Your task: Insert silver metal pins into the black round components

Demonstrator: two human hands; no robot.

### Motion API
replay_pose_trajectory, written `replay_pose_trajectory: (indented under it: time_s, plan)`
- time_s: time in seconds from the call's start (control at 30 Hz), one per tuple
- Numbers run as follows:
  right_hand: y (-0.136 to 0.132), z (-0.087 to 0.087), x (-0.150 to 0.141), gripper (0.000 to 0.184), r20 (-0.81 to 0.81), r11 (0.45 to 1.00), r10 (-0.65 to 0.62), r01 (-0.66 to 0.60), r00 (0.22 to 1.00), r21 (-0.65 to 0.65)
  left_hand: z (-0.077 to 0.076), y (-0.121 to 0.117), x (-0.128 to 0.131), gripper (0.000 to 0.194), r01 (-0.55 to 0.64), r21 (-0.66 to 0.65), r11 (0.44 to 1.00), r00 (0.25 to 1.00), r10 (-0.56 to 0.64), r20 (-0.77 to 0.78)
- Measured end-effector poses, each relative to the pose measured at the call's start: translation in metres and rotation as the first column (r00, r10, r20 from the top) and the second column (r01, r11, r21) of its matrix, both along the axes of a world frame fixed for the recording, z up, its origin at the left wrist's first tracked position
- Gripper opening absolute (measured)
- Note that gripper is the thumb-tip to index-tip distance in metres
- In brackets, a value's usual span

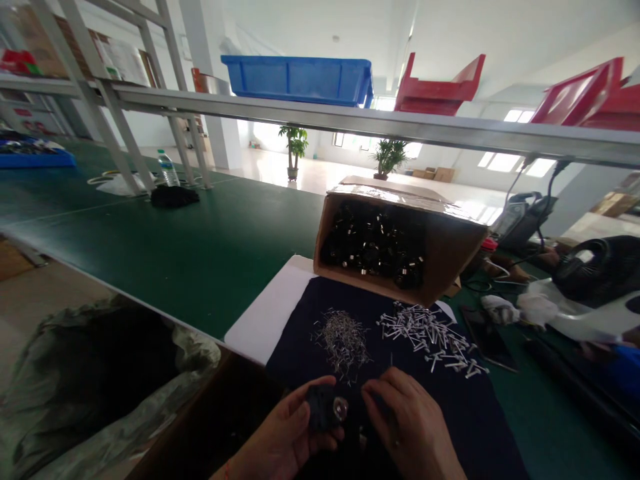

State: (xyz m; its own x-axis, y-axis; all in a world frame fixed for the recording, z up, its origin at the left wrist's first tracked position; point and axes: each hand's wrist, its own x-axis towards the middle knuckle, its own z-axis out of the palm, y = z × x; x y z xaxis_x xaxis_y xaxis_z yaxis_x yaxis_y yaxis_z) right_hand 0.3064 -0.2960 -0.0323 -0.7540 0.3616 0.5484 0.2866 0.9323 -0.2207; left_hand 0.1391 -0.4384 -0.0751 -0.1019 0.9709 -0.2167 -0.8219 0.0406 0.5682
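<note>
My left hand (287, 437) is closed around a small black round part (324, 407) with a shiny metal centre, held at the near edge of a dark blue cloth (450, 407). My right hand (413, 427) sits just right of the part, fingers curled and pinched toward it; what they hold, if anything, is hidden. Just beyond the hands lies a heap of thin metal pins (343, 337), and to its right a scatter of thicker white-headed pins (430, 333).
A tilted cardboard box (445, 250) full of black parts stands behind the cloth. A white board (265, 313) lies under the cloth on the green bench (200, 240). A lined box (90, 380) is at the lower left; a phone (487, 337), cables and tools lie at right.
</note>
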Motion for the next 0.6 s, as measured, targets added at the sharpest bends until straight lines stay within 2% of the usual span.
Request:
replay_pose_trajectory:
  time_s: [0.07,0.17,0.27,0.4,0.5,0.6]
  plan:
    - [-0.015,0.011,-0.002,0.017,-0.079,0.998,0.065,-0.064,0.995,0.004,0.0,0.004,0.004,0.061,0.027,0.022,0.999,1.0,-0.027,0.011]
    - [-0.032,0.019,-0.007,0.019,-0.126,0.988,0.117,-0.102,0.985,0.12,-0.002,0.008,0.009,0.06,0.056,0.053,0.997,0.998,-0.058,0.03]
    - [-0.037,0.021,-0.01,0.022,-0.083,0.968,0.119,-0.097,0.989,0.231,-0.006,0.01,0.013,0.06,0.076,0.068,0.995,0.997,-0.078,0.026]
    - [-0.036,0.021,-0.007,0.023,-0.049,0.945,0.104,-0.083,0.993,0.318,-0.011,0.012,0.014,0.059,0.109,0.102,0.989,0.993,-0.114,0.043]
    - [-0.036,0.019,-0.005,0.023,-0.05,0.939,0.073,-0.052,0.996,0.339,-0.006,0.011,0.017,0.058,0.082,0.061,0.995,0.996,-0.084,0.027]
    - [-0.037,0.013,-0.006,0.02,-0.096,0.962,0.069,-0.041,0.993,0.268,0.0,0.009,0.018,0.058,0.078,0.046,0.996,0.997,-0.078,-0.007]
